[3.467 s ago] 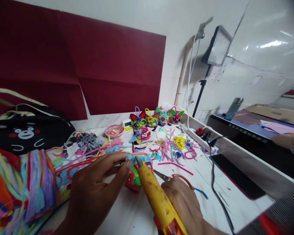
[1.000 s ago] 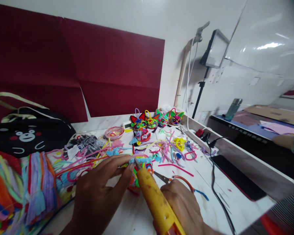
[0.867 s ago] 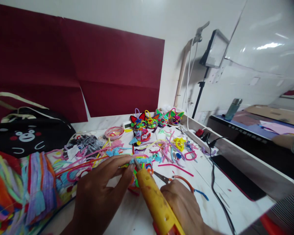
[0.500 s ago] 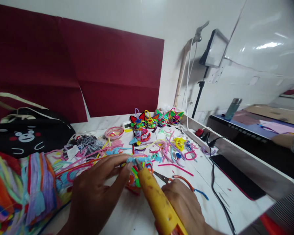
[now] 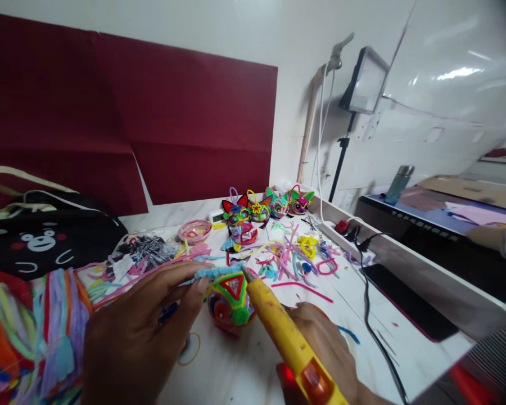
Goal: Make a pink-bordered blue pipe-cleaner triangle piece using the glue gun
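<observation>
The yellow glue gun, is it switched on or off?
Probably on: the glue gun, held in the right hand, shows a red-orange glow near its handle. Its tip touches the colourful craft head.
</observation>
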The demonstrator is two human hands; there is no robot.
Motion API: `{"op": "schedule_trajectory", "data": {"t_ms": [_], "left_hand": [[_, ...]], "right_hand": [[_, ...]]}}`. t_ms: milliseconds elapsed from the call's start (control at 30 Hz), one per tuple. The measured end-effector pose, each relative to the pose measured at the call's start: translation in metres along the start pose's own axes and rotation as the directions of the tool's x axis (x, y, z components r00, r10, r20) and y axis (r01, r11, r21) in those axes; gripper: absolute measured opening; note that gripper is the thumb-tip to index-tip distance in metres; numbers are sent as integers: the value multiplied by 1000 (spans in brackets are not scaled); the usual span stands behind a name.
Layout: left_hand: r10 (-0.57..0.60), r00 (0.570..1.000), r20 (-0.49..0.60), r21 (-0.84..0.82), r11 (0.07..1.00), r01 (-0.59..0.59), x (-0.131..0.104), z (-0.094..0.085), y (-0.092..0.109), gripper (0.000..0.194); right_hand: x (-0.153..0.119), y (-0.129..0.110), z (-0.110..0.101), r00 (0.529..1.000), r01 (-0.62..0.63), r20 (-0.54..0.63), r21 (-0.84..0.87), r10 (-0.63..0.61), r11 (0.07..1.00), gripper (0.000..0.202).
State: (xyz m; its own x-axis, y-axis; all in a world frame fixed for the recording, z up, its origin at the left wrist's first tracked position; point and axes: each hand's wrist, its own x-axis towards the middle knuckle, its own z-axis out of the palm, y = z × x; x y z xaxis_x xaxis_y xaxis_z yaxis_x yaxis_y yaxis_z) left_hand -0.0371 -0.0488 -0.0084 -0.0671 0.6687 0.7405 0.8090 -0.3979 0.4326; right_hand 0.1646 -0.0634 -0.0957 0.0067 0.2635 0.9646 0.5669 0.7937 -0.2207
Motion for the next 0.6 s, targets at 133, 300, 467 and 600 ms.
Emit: {"op": "schedule_trajectory", "data": {"t_ms": [133,300,467,600], "left_hand": [[29,999,20,32,999,-29,-1,-1,-2,23],[83,996,38,79,993,-86,0,-2,-1,23],[67,998,16,132,989,-68,-1,-3,2,22],[51,999,14,95,994,-52,-1,-3,2,21]], "right_hand": [[-2,-1,2,999,-48,-3,-7,48,999,28],[-2,-2,2,999,-48,5,4,48,999,25],[-1,1,1,999,-40,14,-4,41,999,24],[-2,2,-1,998,-53,37,2,53,999,24]]}}
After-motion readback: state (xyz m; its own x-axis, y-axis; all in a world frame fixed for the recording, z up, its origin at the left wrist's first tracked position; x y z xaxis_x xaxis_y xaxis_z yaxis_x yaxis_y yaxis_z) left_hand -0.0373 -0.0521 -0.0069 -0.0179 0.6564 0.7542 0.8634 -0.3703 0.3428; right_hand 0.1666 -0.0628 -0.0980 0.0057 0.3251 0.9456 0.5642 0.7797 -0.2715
